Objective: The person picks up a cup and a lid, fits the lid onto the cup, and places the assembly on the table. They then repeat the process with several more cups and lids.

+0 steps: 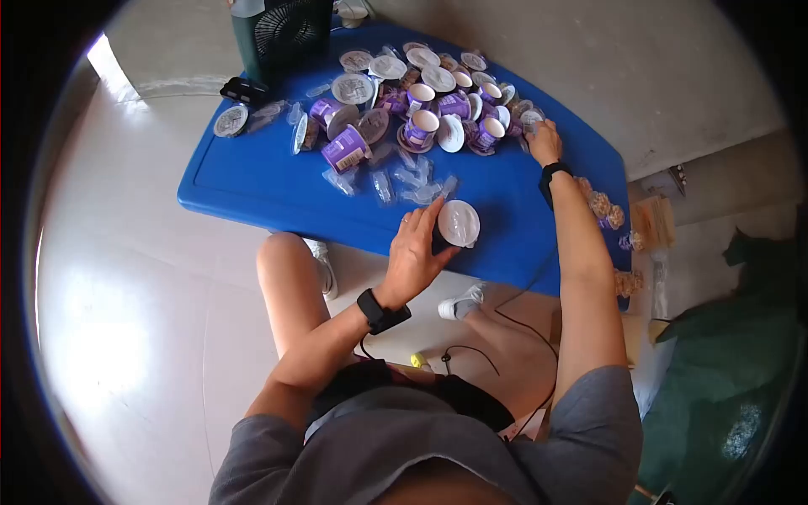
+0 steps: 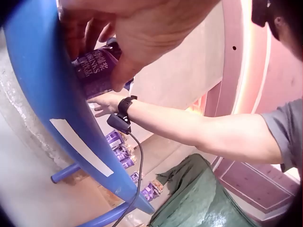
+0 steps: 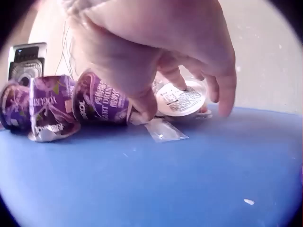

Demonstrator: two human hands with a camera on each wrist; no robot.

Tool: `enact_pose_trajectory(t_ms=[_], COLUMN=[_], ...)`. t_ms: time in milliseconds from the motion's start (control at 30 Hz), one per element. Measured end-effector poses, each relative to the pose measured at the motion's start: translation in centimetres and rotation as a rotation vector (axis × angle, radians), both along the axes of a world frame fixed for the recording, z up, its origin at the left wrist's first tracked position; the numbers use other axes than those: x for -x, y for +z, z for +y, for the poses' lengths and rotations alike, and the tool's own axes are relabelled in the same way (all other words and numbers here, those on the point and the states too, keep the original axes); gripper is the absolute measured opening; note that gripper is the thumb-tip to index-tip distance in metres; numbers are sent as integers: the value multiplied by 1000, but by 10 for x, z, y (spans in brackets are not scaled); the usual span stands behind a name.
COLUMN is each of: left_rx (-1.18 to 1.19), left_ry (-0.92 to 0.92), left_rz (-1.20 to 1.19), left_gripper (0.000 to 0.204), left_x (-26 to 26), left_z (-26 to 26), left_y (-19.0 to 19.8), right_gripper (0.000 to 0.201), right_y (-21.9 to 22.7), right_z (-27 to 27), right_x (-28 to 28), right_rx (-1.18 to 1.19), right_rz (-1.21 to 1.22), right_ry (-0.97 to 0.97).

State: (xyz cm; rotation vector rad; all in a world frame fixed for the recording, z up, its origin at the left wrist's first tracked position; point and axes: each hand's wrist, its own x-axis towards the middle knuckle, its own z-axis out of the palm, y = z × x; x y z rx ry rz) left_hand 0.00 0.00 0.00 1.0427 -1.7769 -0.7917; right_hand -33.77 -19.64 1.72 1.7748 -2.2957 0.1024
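Close to the table's front edge, my left hand (image 1: 412, 248) grips a purple yogurt cup (image 2: 94, 71), its fingers and thumb around the side. The cup's round top (image 1: 459, 223) looks whitish and glossy in the head view. My right hand (image 1: 545, 141) is at the right end of the pile, fingers spread over a clear round lid with a printed white label (image 3: 181, 99). One fingertip overlaps the label in the right wrist view. Just left of the thumb lies a purple cup (image 3: 102, 101) on its side, and a small clear wrapper (image 3: 164, 130) is below.
Many purple cups (image 1: 345, 150), labelled lids (image 1: 352, 88) and clear wrapped pieces (image 1: 383, 187) crowd the back of the blue table (image 1: 278, 189). A dark fan (image 1: 290, 38) stands at the back left. Filled cups (image 1: 599, 204) line the right edge, beyond the right forearm.
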Motion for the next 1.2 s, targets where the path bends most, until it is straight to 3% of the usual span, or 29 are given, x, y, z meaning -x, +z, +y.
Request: enact_pose_trajectory(t_ms=[67,100,167,300,367,400,467,567,700,733,767,833,867,900,967,1033,1067,1100,1200], left_rx=[6,68,129,46,90,86,92,65,10,34,54,26,3,-22,6,-10,-85,-87,-186], left_ry=[5,5,21,-2,15,14,7,3,-24,-22,-19,-54,-75,-96,-82,-126,-154,-157,-135], left_rz=[9,6,-15,-7,6,3,3,-14,16,33,48,61,66,70,63,83,186,184,309], left_gripper=[83,83,81,80,80,80,80,80,80,80,81,88,90,93,93,93,76,76,39], left_x=[0,0,-2,2,3,3,2,0,0,0,-1,-3,-5,-8,-10,-12,-12,-12,-11], left_z=[5,-20,-23,-9,-5,-3,-3,-4,-4,-5,-6,-6,-6,-4,-5,-3,1,2,-5], left_y=[0,-1,0,1,-2,-3,-4,-3,-5,-8,-11,-12,-14,-11,-10,-7,-3,-5,-15], right_gripper=[36,36,32,33,26,26,28,28,21,20,20,22,23,23,23,22,24,24,24], right_y=[9,22,28,24,12,5,-6,3,32,34,38,43,38,35,37,23,13,9,5], right_z=[11,-12,-10,23,28,26,14,14,32,45,56,83,97,116,151,178,187,194,205], right_x=[-8,-7,-5,-3,-4,-2,2,1,-13,-17,-20,-31,-39,-50,-78,-99,-106,-118,-145], right_rx=[26,89,-117,-95,283,278,275,101,-32,154,142,368,385,365,281,249,214,208,201], right_rz=[-102,-105,-119,-136,-104,-107,-168,-115,-92,-36,-42,-331,-580,-592,-1406,-1895,-1988,-2057,-2144], right_ry=[6,9,-62,-76,143,142,350,365,97,185,181,368,338,332,177,255,230,190,151])
